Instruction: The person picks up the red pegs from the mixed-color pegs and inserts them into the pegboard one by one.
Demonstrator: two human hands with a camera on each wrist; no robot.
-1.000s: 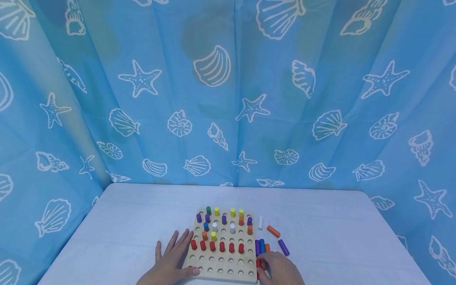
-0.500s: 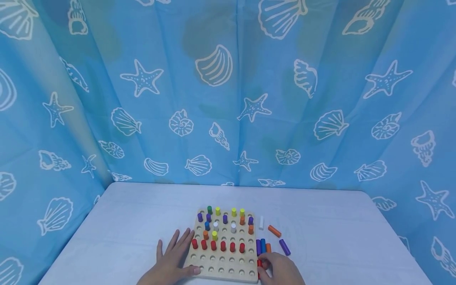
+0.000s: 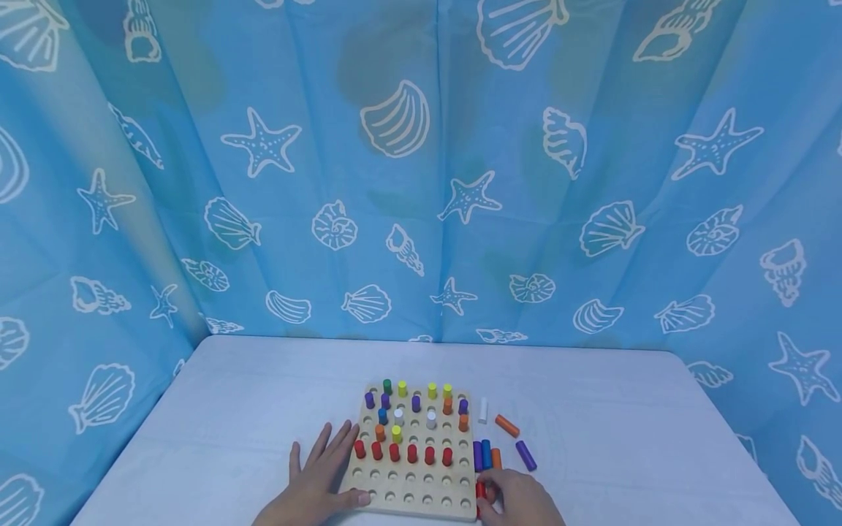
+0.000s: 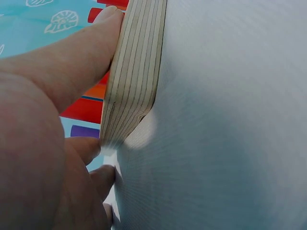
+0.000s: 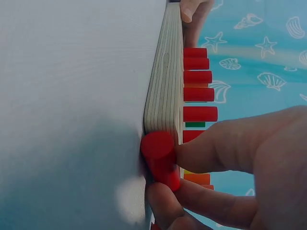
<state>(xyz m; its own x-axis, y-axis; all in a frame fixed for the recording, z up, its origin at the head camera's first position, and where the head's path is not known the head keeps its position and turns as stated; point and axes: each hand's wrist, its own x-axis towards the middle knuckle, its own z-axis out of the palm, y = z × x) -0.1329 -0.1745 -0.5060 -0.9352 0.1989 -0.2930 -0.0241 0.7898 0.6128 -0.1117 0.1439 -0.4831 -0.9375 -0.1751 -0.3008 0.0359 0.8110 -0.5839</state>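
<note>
A square wooden pegboard (image 3: pixel 418 489) with round holes lies on the table. Spread fingers of my left hand (image 3: pixel 316 483) touch its left edge, and the thumb rests on its near left corner. Beside the board's right edge, my right hand (image 3: pixel 521 498) pinches a red peg (image 5: pixel 159 146) between thumb and fingers. Part of another red piece shows below those fingers in the right wrist view. A row of red pegs (image 3: pixel 411 454) stands upright across the board. Behind that row are yellow, purple, orange, white, blue and green pegs, with bare holes among them.
Right of the board lie a purple peg (image 3: pixel 477 456), a blue peg (image 3: pixel 486 454) and an orange peg (image 3: pixel 496 459), side by side. Farther out are a white peg (image 3: pixel 483 410), another orange peg (image 3: pixel 507 426) and another purple peg (image 3: pixel 525 456). A blue shell-print curtain (image 3: pixel 421 175) surrounds the table.
The head view has shifted slightly. My right hand stays at the board's right edge, with a little more of the red peg showing at its fingers. My left hand keeps its place.
</note>
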